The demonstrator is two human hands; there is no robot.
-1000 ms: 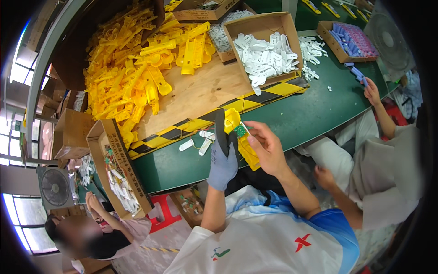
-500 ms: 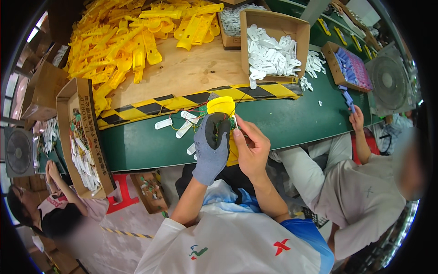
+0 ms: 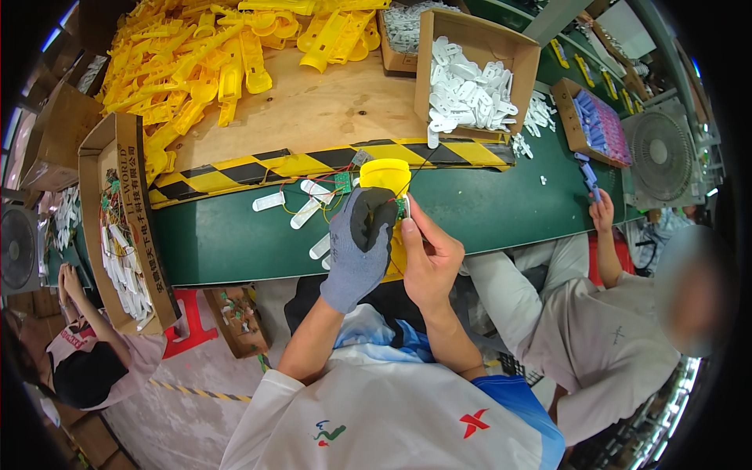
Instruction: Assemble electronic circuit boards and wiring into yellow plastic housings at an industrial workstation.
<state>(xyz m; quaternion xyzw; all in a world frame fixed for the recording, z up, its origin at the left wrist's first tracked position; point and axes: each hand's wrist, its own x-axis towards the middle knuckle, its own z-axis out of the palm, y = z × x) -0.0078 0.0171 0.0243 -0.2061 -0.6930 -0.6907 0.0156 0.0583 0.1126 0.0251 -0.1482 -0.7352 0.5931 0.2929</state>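
Observation:
My left hand (image 3: 358,248), in a grey and black glove, is closed around a yellow plastic part (image 3: 385,175) whose round end sticks up above the fingers. My bare right hand (image 3: 427,254) pinches a small green circuit board (image 3: 402,207) against that part. Thin red and black wires run from it. Both hands hover over the front edge of the green belt (image 3: 486,207).
White plastic pieces with wires (image 3: 304,204) lie on the belt. A heap of yellow parts (image 3: 211,55) covers the wooden board behind. A cardboard box of white pieces (image 3: 470,90) stands at the back right, another box (image 3: 125,227) at the left. A person's hand (image 3: 601,211) works at the right.
The view has shifted a little. My hands keep hold of the yellow part and the circuit board, pressed closer together than one second ago.

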